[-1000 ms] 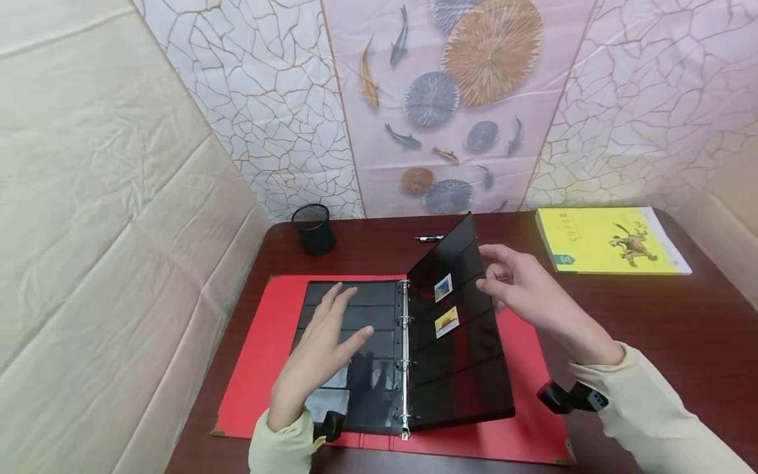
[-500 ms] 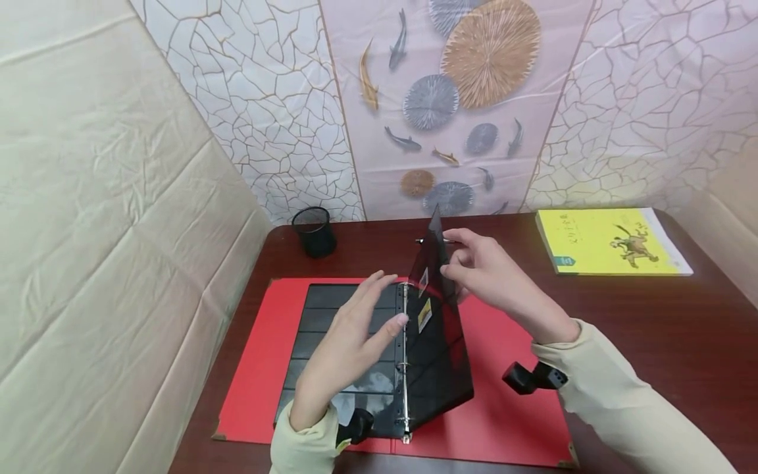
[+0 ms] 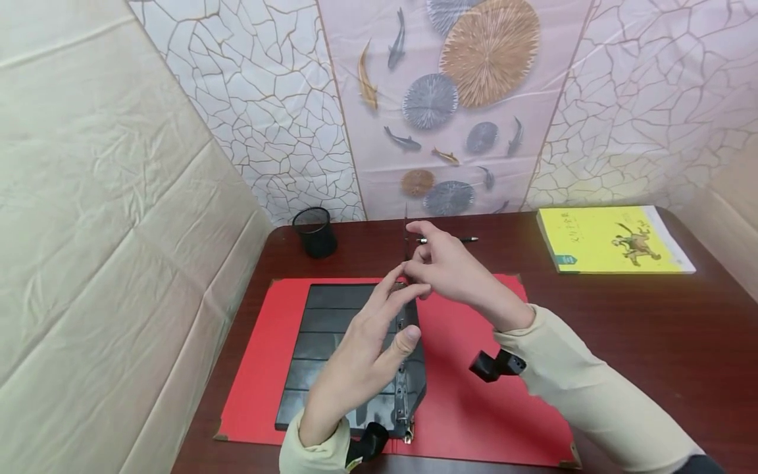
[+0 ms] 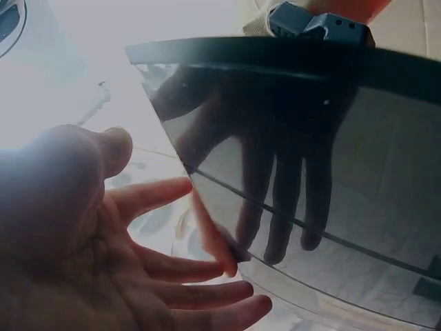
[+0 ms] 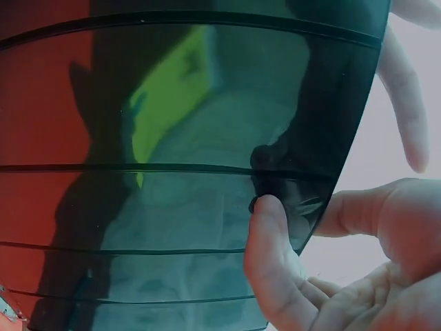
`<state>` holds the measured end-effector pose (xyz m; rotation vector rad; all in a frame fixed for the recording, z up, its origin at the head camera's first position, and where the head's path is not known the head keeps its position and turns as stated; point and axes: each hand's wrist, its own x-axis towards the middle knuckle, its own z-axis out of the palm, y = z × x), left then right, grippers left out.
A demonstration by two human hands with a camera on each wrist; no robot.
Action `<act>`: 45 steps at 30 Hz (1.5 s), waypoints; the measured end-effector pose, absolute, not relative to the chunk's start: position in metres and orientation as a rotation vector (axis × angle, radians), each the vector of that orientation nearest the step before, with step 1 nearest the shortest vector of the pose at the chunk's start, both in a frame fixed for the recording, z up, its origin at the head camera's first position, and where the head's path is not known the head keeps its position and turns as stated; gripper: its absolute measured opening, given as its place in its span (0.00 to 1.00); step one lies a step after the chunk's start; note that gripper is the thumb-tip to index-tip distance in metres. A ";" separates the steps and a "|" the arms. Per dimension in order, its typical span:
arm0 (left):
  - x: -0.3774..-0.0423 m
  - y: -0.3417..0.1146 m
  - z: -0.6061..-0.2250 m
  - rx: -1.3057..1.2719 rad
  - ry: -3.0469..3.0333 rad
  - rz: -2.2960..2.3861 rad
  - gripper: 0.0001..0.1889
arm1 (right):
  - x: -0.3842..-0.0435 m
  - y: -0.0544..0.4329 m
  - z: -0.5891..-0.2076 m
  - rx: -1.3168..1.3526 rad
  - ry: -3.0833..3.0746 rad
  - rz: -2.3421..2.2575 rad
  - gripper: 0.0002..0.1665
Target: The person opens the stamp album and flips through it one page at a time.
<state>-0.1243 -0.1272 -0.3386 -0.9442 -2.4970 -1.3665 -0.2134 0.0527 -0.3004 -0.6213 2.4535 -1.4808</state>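
A red ring binder (image 3: 485,401) lies spread on the table, with black pocket pages (image 3: 326,316) flat on its left side. One glossy page (image 5: 186,214) stands upright from the metal rings (image 3: 404,395), nearly edge-on in the head view. My right hand (image 3: 450,266) pinches its outer edge between thumb and finger, as the right wrist view shows. My left hand (image 3: 361,349) hovers over the left pages, fingers extended, fingertips right by the raised page and the right hand. In the left wrist view, that page (image 4: 386,158) mirrors the spread left hand.
A black mesh pen cup (image 3: 315,234) stands at the back left. Behind the binder lies a pen (image 3: 464,239). At the back right is a yellow book (image 3: 616,240). Patterned cloth hangs behind the table, plain cloth at the left.
My right hand has swung the page leftward from a slant to upright; its two stamps have gone out of sight. My left hand has moved right, toward the rings.
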 end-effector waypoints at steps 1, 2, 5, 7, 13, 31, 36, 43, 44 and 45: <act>-0.124 -0.128 -0.339 -0.927 -2.514 -1.365 0.34 | -0.214 0.051 -0.300 -0.625 2.457 -1.475 0.38; -0.123 -0.128 -0.339 -0.906 -2.532 -1.365 0.33 | -0.214 0.050 -0.300 -0.632 2.464 -1.464 0.38; -0.122 -0.130 -0.340 -0.852 -2.576 -1.380 0.29 | -0.214 0.050 -0.300 -0.641 2.456 -1.443 0.40; -0.122 -0.131 -0.341 -0.831 -2.586 -1.383 0.24 | -0.214 0.051 -0.301 -0.651 2.445 -1.433 0.42; -0.123 -0.135 -0.343 -0.783 -2.583 -1.385 0.20 | -0.225 0.060 -0.311 -0.649 2.555 -1.404 0.39; -0.118 -0.157 -0.347 -0.711 -2.523 -1.387 0.23 | -0.275 0.148 -0.434 -0.459 2.813 -0.766 0.41; -0.114 -0.168 -0.350 -0.700 -2.516 -1.393 0.22 | -0.274 0.156 -0.459 -0.443 2.790 -0.618 0.50; -0.104 -0.186 -0.354 -0.629 -2.523 -1.433 0.22 | -0.269 0.155 -0.468 -0.332 2.746 -0.622 0.54; -0.102 -0.189 -0.355 -0.619 -2.524 -1.443 0.22 | -0.269 0.154 -0.469 -0.314 2.738 -0.628 0.54; -0.100 -0.192 -0.356 -0.613 -2.520 -1.447 0.22 | -0.268 0.154 -0.469 -0.300 2.733 -0.629 0.54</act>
